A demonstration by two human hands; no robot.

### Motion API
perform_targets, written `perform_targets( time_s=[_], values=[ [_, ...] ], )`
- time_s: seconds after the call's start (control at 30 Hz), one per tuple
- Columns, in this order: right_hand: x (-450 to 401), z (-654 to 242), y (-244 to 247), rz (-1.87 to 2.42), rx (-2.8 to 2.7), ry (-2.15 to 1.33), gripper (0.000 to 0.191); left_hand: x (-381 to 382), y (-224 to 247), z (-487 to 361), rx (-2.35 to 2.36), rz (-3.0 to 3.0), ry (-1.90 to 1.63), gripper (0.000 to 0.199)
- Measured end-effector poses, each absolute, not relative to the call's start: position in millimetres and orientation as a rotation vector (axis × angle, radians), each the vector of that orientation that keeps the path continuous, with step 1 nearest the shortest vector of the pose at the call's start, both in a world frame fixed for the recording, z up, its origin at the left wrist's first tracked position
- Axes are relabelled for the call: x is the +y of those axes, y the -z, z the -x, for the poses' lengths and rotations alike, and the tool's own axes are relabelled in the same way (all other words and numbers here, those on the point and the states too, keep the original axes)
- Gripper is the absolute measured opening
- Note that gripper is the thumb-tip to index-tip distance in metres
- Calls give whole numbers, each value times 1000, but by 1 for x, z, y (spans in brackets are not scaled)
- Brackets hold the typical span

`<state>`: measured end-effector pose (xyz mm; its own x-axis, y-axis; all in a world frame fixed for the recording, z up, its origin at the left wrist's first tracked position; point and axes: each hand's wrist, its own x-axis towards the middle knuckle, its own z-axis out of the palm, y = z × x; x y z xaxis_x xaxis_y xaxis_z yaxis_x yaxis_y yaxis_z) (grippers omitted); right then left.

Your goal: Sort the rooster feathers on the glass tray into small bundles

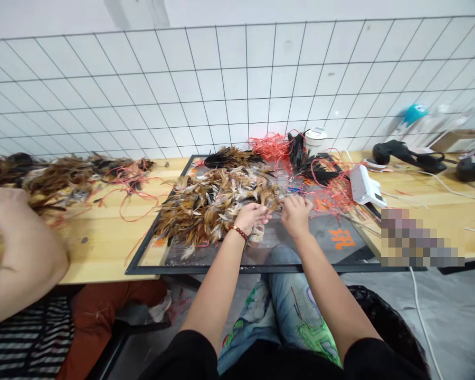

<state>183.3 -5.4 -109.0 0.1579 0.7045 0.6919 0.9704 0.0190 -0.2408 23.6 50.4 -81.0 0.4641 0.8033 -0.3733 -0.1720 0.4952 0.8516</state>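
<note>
My left hand (253,216), with a beaded bracelet (238,231) at the wrist, pinches a brown feather (269,196) at the right edge of a feather pile. Close beside it, my right hand (296,214) has its fingers curled together near the feather's end; whatever sits between those fingertips is too small to make out. The big pile of brown, black and white feathers (206,206) covers the left half of a dark-framed glass panel (277,250). Behind it lies a bundle of darker feathers (233,157).
Red string (271,145) lies tangled at the back, near black feathers (298,153) and a white cup (315,140). A white device (366,184) stands right, with dark straps (409,155) beyond. At left, a co-worker's arm (27,232) rests by more feathers (59,177). A black bag (383,327) is below.
</note>
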Motion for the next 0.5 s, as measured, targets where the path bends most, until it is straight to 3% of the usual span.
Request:
perform_targets(
  time_s=[0.5],
  values=[
    [-7,-178,104,1745,-1680,384,28,45,86,-24,787,-1050,-394,22]
  ],
)
